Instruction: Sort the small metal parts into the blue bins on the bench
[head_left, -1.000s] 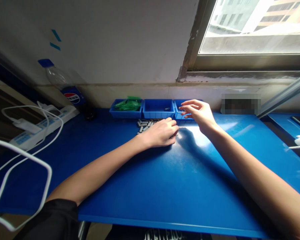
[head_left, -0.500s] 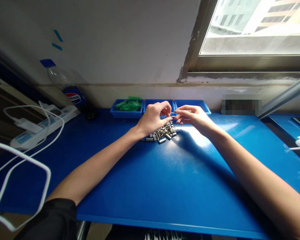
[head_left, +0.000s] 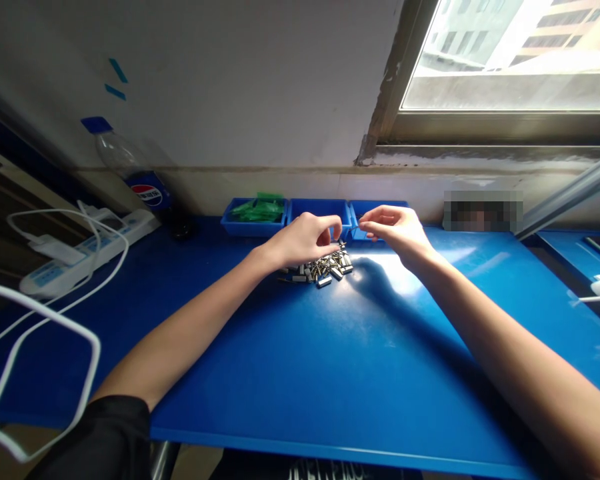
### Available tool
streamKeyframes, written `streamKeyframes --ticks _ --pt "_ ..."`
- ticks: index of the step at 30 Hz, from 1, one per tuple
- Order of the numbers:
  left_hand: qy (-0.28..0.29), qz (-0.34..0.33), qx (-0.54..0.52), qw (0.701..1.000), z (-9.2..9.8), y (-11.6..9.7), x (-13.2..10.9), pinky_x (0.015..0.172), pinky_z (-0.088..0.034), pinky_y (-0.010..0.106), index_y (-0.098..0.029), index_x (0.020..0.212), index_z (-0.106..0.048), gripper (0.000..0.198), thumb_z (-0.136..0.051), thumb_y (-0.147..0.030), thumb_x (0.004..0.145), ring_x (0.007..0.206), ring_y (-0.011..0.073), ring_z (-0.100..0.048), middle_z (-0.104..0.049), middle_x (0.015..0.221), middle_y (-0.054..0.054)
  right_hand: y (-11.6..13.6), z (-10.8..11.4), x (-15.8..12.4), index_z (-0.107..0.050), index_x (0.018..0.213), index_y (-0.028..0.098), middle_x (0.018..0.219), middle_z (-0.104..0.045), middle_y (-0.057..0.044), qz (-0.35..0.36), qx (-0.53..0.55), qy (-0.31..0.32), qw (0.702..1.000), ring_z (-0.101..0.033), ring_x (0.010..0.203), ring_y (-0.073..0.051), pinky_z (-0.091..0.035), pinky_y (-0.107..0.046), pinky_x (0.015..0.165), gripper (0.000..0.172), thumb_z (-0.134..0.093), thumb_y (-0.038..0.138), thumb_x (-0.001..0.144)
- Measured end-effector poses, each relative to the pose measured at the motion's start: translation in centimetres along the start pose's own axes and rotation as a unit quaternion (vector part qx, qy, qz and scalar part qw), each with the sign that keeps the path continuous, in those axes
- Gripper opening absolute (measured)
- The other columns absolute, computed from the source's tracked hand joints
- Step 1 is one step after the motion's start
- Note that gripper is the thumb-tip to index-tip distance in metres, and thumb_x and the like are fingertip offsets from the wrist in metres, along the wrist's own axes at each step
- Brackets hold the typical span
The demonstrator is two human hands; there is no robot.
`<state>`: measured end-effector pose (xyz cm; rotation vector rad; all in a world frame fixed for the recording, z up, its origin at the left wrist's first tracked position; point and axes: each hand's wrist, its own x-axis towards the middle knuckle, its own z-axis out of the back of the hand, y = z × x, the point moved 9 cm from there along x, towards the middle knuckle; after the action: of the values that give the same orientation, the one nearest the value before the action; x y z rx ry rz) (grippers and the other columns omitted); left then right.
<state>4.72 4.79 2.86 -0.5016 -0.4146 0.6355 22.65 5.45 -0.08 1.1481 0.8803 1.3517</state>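
Note:
My left hand hovers over the left side of a pile of small metal parts, silvery blocks mixed with brass-coloured thin pieces. Its thumb and forefinger are apart, and nothing shows between them. To the right, my right hand is closed in a pinch, fingertips pointing left. A small thin piece sticks out from those fingertips; its exact kind is too small to make out. The hands do not touch each other. Part of the pile is hidden behind my left hand.
Along the wall stand a blue bin with green plastic bags, a middle blue bin and a right blue bin. A cola bottle, a power strip and white cables are at left. A pixelated object sits at back right.
My hands have come apart: the left moved slightly left and down and its fingers opened, while the right shifted a little right with the thin piece in its pinch.

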Motion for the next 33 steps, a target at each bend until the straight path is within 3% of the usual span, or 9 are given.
streamKeyframes --ticks 4,7,11,18,23,27,31,33 --pt "0.180 0.007 0.030 0.983 -1.3 -0.2 -1.3 0.059 -0.041 0.023 -0.019 0.088 -0.071 0.007 -0.073 -0.024 0.083 0.065 0.0137 -0.064 -0.072 0.076 0.000 0.0 2.4 -0.1 -0.077 0.089 0.023 0.079 -0.073 -0.004 0.027 -0.058 -0.122 0.991 -0.066 0.071 -0.021 -0.057 -0.036 0.068 0.022 -0.082 0.037 0.073" --pt "0.242 0.042 0.089 0.965 -1.4 0.0 -2.3 0.056 -0.038 0.024 -0.021 0.085 -0.070 0.014 -0.074 -0.015 0.073 0.064 0.0149 -0.063 -0.072 0.076 -0.001 -0.4 2.4 -0.1 -0.075 0.097 0.026 0.085 -0.074 -0.003 0.018 -0.035 -0.122 0.992 -0.067 0.070 -0.021 -0.057 -0.036 0.065 0.028 -0.081 0.037 0.072" --pt "0.277 0.116 0.186 0.936 -1.3 0.7 -3.3 0.054 -0.037 0.027 -0.022 0.088 -0.070 0.030 -0.075 -0.008 0.061 0.064 0.0181 -0.061 -0.072 0.078 -0.001 -0.5 1.5 0.1 -0.074 0.093 0.026 0.082 -0.073 -0.002 0.001 -0.015 -0.088 0.996 -0.069 0.069 -0.021 -0.058 -0.036 0.065 0.022 -0.080 0.038 0.074" --pt "0.290 0.118 0.266 0.912 -2.1 0.4 -3.5 0.055 -0.036 0.027 -0.022 0.095 -0.070 0.038 -0.073 -0.005 0.061 0.066 0.0195 -0.061 -0.073 0.090 0.003 -0.2 0.3 0.1 -0.074 0.087 0.025 0.075 -0.071 -0.002 -0.009 0.021 -0.050 0.998 -0.065 0.066 -0.019 -0.055 -0.034 0.063 0.016 -0.079 0.034 0.074" --pt "0.301 0.131 0.245 0.912 -2.3 0.7 -3.7 0.053 -0.035 0.026 -0.023 0.099 -0.069 0.043 -0.075 -0.007 0.059 0.067 0.0196 -0.062 -0.073 0.092 0.003 -0.1 0.2 0.1 -0.072 0.086 0.024 0.081 -0.072 -0.003 -0.021 0.027 -0.040 0.999 -0.063 0.063 -0.017 -0.054 -0.034 0.061 0.017 -0.077 0.035 0.073" --pt "0.292 0.142 0.178 0.929 -1.2 1.4 -4.1 0.054 -0.039 0.026 -0.025 0.103 -0.071 0.049 -0.074 -0.007 0.057 0.063 0.0187 -0.062 -0.073 0.082 -0.001 0.0 0.2 0.1 -0.071 0.085 0.024 0.083 -0.073 -0.004 -0.022 0.038 -0.040 0.998 -0.062 0.063 -0.017 -0.053 -0.033 0.060 0.017 -0.077 0.034 0.072" --pt "0.224 0.051 0.094 0.969 0.9 -0.3 -3.1 0.059 -0.044 0.025 -0.022 0.094 -0.079 0.034 -0.066 -0.008 0.066 0.061 0.0156 -0.063 -0.073 0.072 -0.001 -0.1 -0.1 0.1 -0.071 0.085 0.025 0.084 -0.073 -0.004 -0.026 0.042 -0.030 0.998 -0.063 0.064 -0.017 -0.053 -0.033 0.060 0.016 -0.076 0.034 0.073" --pt "0.128 -0.003 0.040 0.991 2.7 -1.8 -2.0 0.065 -0.048 0.024 -0.019 0.087 -0.082 0.022 -0.067 -0.011 0.073 0.067 0.0150 -0.066 -0.075 0.075 0.001 -0.3 -0.3 0.1 -0.072 0.087 0.025 0.083 -0.074 -0.004 -0.033 0.040 -0.021 0.998 -0.063 0.064 -0.018 -0.054 -0.034 0.061 0.016 -0.075 0.034 0.074"
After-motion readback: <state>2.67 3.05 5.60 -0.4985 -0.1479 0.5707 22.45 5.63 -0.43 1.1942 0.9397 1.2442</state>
